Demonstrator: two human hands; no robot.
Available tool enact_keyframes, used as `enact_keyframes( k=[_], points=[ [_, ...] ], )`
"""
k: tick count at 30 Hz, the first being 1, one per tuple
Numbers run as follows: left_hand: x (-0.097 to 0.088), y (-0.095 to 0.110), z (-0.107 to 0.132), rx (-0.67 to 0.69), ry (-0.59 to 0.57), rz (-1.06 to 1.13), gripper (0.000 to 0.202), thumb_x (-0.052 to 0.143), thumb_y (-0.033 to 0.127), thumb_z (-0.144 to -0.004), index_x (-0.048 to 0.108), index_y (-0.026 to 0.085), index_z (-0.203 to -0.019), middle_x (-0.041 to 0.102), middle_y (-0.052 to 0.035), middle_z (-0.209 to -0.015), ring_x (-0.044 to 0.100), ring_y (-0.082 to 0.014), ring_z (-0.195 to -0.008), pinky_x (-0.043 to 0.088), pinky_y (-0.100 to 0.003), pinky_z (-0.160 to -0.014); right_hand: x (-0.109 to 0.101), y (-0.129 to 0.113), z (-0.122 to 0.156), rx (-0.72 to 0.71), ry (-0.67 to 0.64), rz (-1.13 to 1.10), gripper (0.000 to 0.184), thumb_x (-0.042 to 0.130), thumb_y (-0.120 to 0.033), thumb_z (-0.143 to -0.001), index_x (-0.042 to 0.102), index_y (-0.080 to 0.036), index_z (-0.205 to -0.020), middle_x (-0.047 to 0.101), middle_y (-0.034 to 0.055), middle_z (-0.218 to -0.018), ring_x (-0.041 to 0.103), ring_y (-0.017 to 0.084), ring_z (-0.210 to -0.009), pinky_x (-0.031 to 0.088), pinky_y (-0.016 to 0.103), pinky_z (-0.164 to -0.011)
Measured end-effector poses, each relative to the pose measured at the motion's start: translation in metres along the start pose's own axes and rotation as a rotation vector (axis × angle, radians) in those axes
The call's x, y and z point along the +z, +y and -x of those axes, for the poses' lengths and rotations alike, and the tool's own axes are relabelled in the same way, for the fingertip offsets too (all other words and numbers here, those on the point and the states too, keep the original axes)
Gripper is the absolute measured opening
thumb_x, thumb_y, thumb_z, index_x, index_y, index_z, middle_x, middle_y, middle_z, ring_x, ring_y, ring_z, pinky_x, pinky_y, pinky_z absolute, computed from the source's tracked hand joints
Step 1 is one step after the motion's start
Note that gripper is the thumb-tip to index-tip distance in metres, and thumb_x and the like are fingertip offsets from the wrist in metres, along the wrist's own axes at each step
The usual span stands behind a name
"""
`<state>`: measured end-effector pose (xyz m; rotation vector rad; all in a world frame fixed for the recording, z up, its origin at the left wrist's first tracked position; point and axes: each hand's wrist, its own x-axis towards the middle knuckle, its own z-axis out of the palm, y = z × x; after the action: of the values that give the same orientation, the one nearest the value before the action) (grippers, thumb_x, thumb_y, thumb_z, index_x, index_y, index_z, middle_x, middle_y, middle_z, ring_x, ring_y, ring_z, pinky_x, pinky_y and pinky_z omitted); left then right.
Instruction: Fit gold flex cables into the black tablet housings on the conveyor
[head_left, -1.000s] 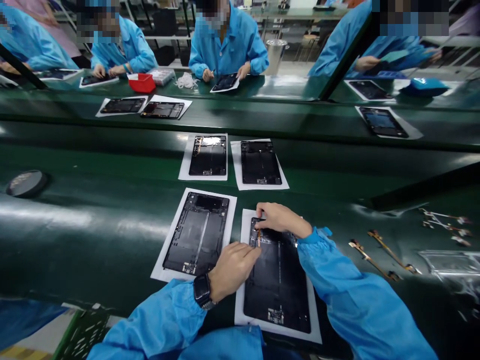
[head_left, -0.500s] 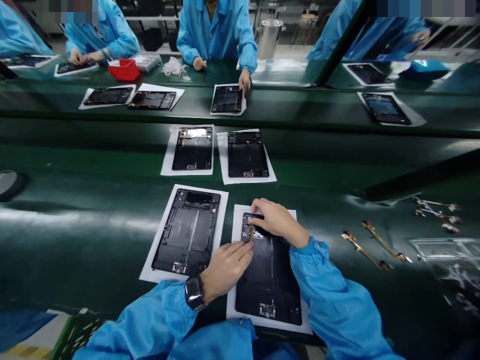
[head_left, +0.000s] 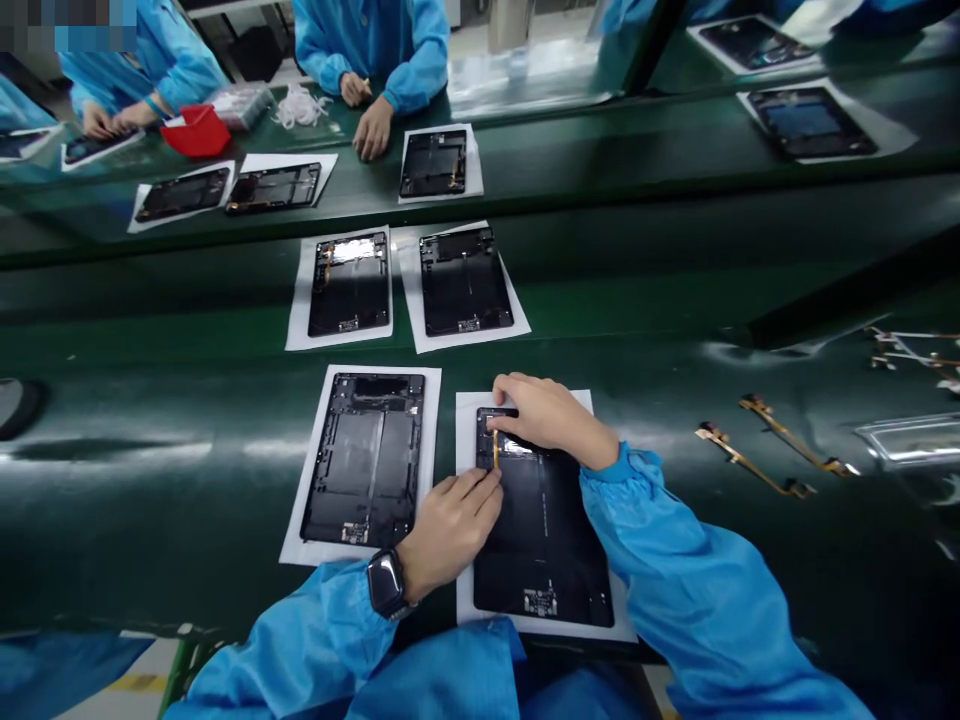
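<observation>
A black tablet frame (head_left: 541, 530) lies on a white sheet (head_left: 466, 600) right in front of me. A thin orange flex cable (head_left: 496, 450) runs down its upper left edge. My right hand (head_left: 551, 415) rests curled on the frame's top left corner, fingertips pressed on the cable's upper end. My left hand (head_left: 450, 520), smartwatch on the wrist, has its fingers closed and their tips pressing the cable's lower end. A second open frame (head_left: 365, 457) on its own sheet lies just to the left.
Two more frames (head_left: 350, 284) (head_left: 464, 280) on sheets sit further back on the green belt (head_left: 150, 440). Loose orange flex cables (head_left: 750, 465) lie to the right beside a clear bag (head_left: 911, 440). Across the line, people in blue coats (head_left: 375, 40) handle frames; a red tray (head_left: 193, 130) stands at far left.
The view has tilted down and the belt's frames sit lower in the picture. Both hands stay on the cable. The person opposite has set a frame down and drawn the hand away.
</observation>
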<state>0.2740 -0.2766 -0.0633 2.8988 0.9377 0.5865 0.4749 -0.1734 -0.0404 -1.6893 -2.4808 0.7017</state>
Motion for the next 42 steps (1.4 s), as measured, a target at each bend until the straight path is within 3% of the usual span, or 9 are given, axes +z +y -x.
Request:
enact_keyframes(
  k=[10, 15, 18, 20, 23, 28, 32, 36, 42],
  points=[
    [-0.005, 0.001, -0.003, 0.018, -0.083, -0.047, 0.029, 0.037, 0.013, -0.100, 0.065, 0.009, -0.105, 0.068, -0.0138, -0.118, 0.063, -0.0237, -0.107, 0.056, -0.036, -0.080, 0.000, -0.001, 0.001, 0.014, -0.005, 0.005, 0.026, 0.069, -0.042, -0.085, 0.053, -0.023, -0.094, 0.064, 0.0013, -0.095, 0.060, 0.019, -0.077, 0.028, 0.028, -0.059],
    [-0.006, 0.003, -0.005, 0.026, -0.101, -0.053, 0.022, 0.044, 0.014, -0.099, 0.065, 0.009, -0.100, 0.068, -0.0124, -0.118, 0.063, -0.0243, -0.106, 0.055, -0.036, -0.081, 0.000, -0.006, 0.000, 0.050, -0.015, 0.029, 0.026, 0.068, -0.042, -0.085, 0.055, -0.023, -0.097, 0.063, 0.0024, -0.096, 0.059, 0.019, -0.075, 0.029, 0.028, -0.060],
    [-0.009, -0.001, -0.006, 0.005, -0.096, 0.025, 0.022, 0.052, 0.028, -0.098, 0.064, 0.009, -0.101, 0.068, -0.0124, -0.114, 0.063, -0.0246, -0.106, 0.055, -0.037, -0.084, -0.007, -0.007, 0.005, 0.090, 0.040, 0.018, 0.018, 0.061, -0.038, -0.090, 0.057, -0.021, -0.096, 0.062, 0.0048, -0.094, 0.059, 0.019, -0.077, 0.035, 0.029, -0.064],
    [-0.013, -0.005, -0.007, -0.011, -0.103, 0.094, 0.028, 0.053, 0.034, -0.098, 0.062, 0.009, -0.105, 0.067, -0.0125, -0.115, 0.062, -0.0238, -0.107, 0.055, -0.037, -0.088, -0.017, -0.007, 0.013, 0.065, 0.097, -0.047, 0.013, 0.049, -0.027, -0.095, 0.060, -0.020, -0.097, 0.061, 0.0064, -0.096, 0.060, 0.019, -0.083, 0.039, 0.029, -0.071],
    [-0.018, -0.013, -0.007, -0.009, -0.162, 0.121, 0.028, 0.053, 0.032, -0.098, 0.058, 0.010, -0.114, 0.058, -0.0148, -0.131, 0.057, -0.0255, -0.116, 0.053, -0.038, -0.094, -0.032, -0.009, 0.027, -0.026, 0.098, -0.183, 0.028, 0.037, -0.011, -0.094, 0.062, -0.019, -0.106, 0.062, 0.0072, -0.104, 0.060, 0.018, -0.093, 0.042, 0.027, -0.081],
    [-0.021, -0.016, -0.003, 0.057, -0.274, 0.098, 0.034, 0.057, 0.032, -0.095, 0.056, 0.011, -0.121, 0.050, -0.0163, -0.141, 0.050, -0.0301, -0.127, 0.051, -0.042, -0.097, -0.042, -0.020, 0.049, 0.042, 0.036, -0.236, 0.025, 0.045, -0.014, -0.092, 0.068, -0.021, -0.094, 0.071, 0.0044, -0.094, 0.064, 0.020, -0.088, 0.043, 0.028, -0.077],
    [-0.020, -0.010, 0.001, 0.090, -0.255, 0.029, 0.034, 0.053, 0.028, -0.096, 0.056, 0.006, -0.122, 0.052, -0.0191, -0.138, 0.048, -0.0315, -0.130, 0.048, -0.042, -0.099, -0.032, -0.027, 0.068, 0.109, 0.062, -0.312, 0.015, 0.053, -0.026, -0.092, 0.066, -0.022, -0.085, 0.070, 0.0011, -0.075, 0.064, 0.018, -0.070, 0.043, 0.028, -0.067],
    [-0.019, -0.006, 0.003, 0.129, -0.250, -0.037, 0.035, 0.047, 0.024, -0.098, 0.056, 0.001, -0.124, 0.051, -0.0217, -0.139, 0.046, -0.0336, -0.132, 0.045, -0.042, -0.101, -0.013, -0.032, 0.091, 0.138, 0.092, -0.343, 0.019, 0.051, -0.036, -0.095, 0.058, -0.022, -0.085, 0.064, -0.0011, -0.064, 0.060, 0.018, -0.060, 0.040, 0.028, -0.058],
    [-0.016, -0.015, 0.010, 0.078, -0.182, 0.131, 0.034, 0.050, 0.023, -0.096, 0.053, 0.008, -0.126, 0.050, -0.0188, -0.141, 0.048, -0.0287, -0.132, 0.048, -0.039, -0.102, 0.015, -0.042, 0.123, 0.134, 0.163, -0.385, 0.012, 0.047, -0.029, -0.099, 0.055, -0.023, -0.106, 0.068, 0.0014, -0.087, 0.065, 0.017, -0.071, 0.047, 0.027, -0.065]
  ],
)
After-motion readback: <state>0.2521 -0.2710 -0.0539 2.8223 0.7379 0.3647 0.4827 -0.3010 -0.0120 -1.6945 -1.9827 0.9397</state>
